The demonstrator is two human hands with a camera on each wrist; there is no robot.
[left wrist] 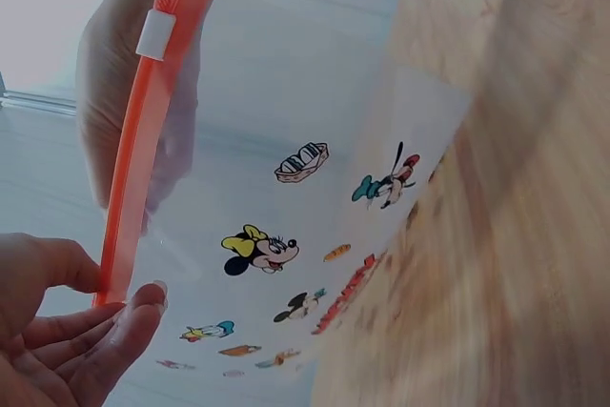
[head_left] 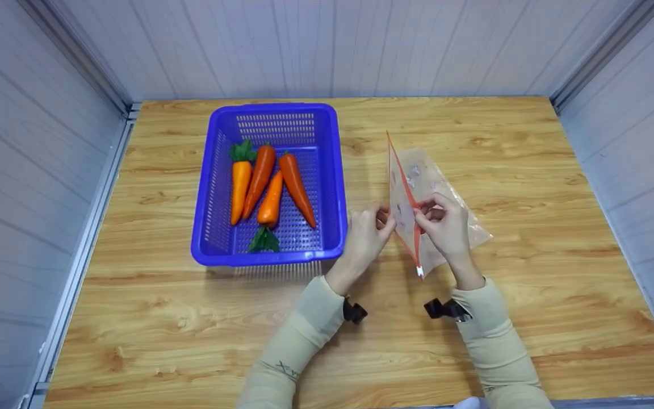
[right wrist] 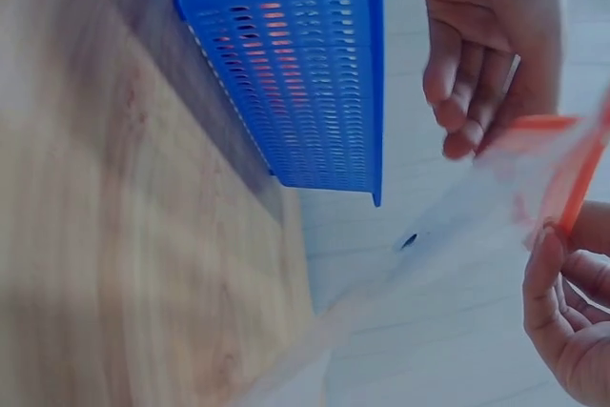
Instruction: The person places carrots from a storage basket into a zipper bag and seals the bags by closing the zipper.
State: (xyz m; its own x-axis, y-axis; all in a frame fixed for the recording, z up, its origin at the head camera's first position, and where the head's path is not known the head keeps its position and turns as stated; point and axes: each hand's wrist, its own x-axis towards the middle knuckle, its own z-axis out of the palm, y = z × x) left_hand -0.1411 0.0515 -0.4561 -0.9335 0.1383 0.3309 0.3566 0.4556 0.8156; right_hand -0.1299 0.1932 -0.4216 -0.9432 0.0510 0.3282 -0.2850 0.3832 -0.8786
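A clear plastic slider bag with an orange zip strip stands partly raised off the table, its two orange edges spread apart in the middle. Small cartoon prints cover its side. My left hand pinches the orange edge on the left between thumb and fingers. On the other side, my right hand pinches the opposite edge. The white slider sits at the near end of the strip. Nothing shows inside the bag.
Left of the bag stands a blue-purple plastic basket, close to my left hand. Several carrots lie in it, some with green leaves. Pale panel walls border the wooden table at the back and sides.
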